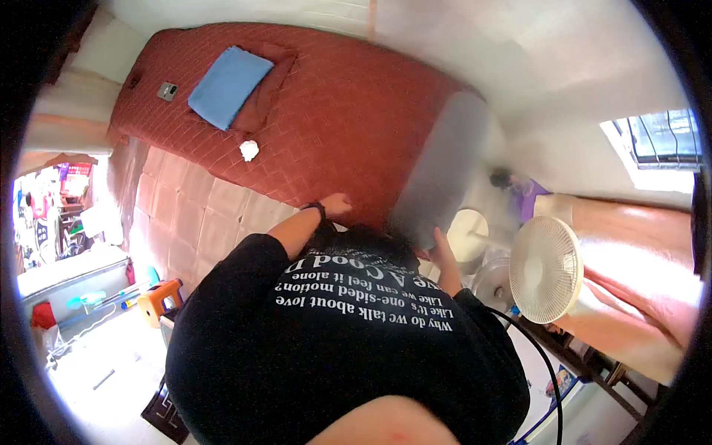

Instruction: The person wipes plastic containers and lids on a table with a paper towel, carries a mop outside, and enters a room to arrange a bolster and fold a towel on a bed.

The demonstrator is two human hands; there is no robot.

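Note:
My left hand (337, 204), with a dark band at the wrist, is at the near edge of a bed with a dark red quilted cover (348, 119). Its fingers look curled, and I see nothing in them. My right hand (443, 252) grips the lower end of a long grey flat piece (445, 163), smeared by motion; whether it is cloth or something stiffer I cannot make out. It stretches across the right end of the bed towards the wall. A folded blue cloth (230, 87) and a crumpled white piece (249, 150) lie on the cover.
A grey phone-like object (167, 91) lies at the bed's far left. To my right stand a white fan (546, 269) and a round cream-coloured object (468, 235). An orange object (159, 302) is at my left. A black cable (552, 371) hangs at the lower right.

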